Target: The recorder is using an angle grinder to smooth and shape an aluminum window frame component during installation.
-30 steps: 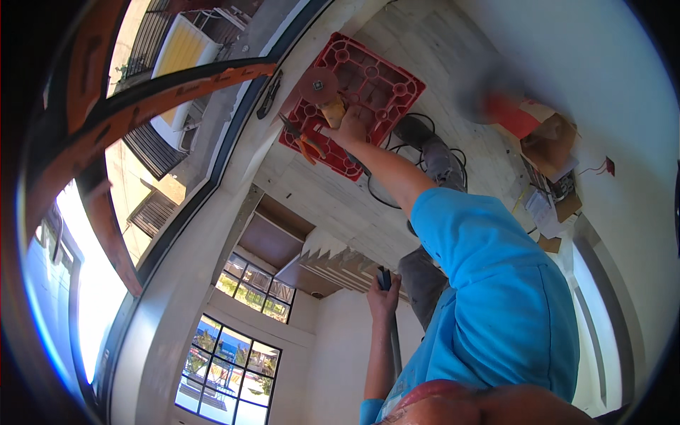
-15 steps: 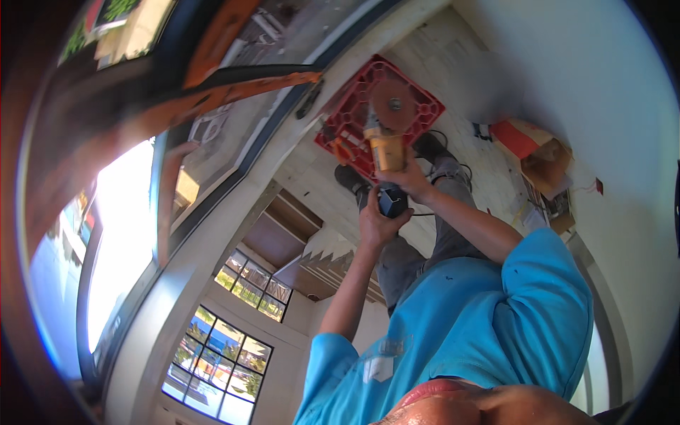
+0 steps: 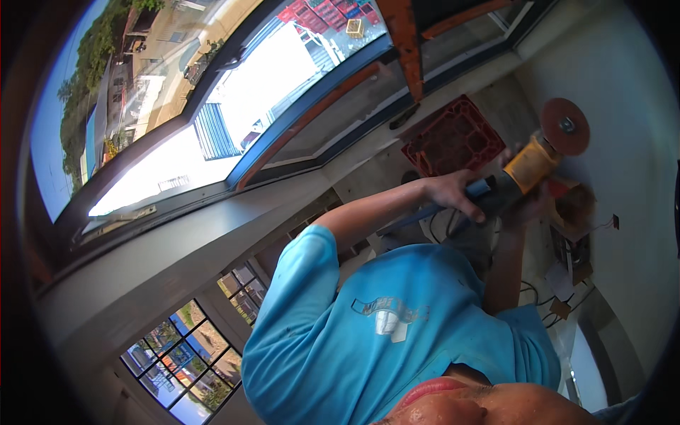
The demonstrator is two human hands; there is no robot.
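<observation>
I hold an angle grinder (image 3: 520,173) with a yellow head and a dark blue body out in front of my blue shirt. My left hand (image 3: 453,197) is wrapped around the rear of its body. My right hand (image 3: 533,207) grips it just below the yellow head and is partly hidden by the tool. The rust-red disc (image 3: 564,126) sits at the tool's far end, close to the pale wall (image 3: 627,184); I cannot tell whether it touches.
A red plastic crate (image 3: 453,138) lies on the floor beyond my hands. Cables (image 3: 433,225) trail under my left forearm. A brown box (image 3: 575,207) and small clutter sit by the wall. A large blue-framed window (image 3: 283,134) and an orange beam (image 3: 404,42) fill the upper left.
One hand was at the red crate, then both hands came together on the grinder. The grinder has since swung right toward the wall, and the view has turned toward the window.
</observation>
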